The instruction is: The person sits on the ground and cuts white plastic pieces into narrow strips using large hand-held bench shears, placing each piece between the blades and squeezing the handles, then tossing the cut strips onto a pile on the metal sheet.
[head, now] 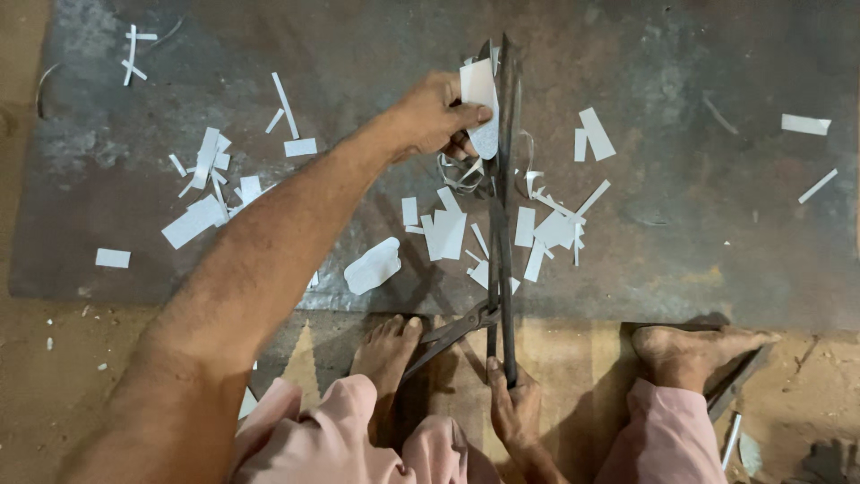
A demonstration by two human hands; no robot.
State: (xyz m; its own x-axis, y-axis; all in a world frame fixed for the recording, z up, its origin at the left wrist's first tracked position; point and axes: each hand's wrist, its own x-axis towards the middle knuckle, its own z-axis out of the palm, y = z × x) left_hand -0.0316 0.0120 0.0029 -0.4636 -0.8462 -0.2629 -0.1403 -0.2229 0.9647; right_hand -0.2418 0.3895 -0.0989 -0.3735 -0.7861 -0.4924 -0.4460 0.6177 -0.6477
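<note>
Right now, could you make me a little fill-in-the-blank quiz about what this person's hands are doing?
1. The left hand feeds a white piece of sheet between the blades of the long ____.
2. The right hand has its grip on one ____ of the shears.
3. The other handle rests by a bare ____.
4. White offcuts lie on a dark metal ____.

Missing words: shears; handle; foot; plate

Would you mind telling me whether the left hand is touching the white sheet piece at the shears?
Touching: the head view shows the left hand pinching the white sheet piece against the shears.
</note>
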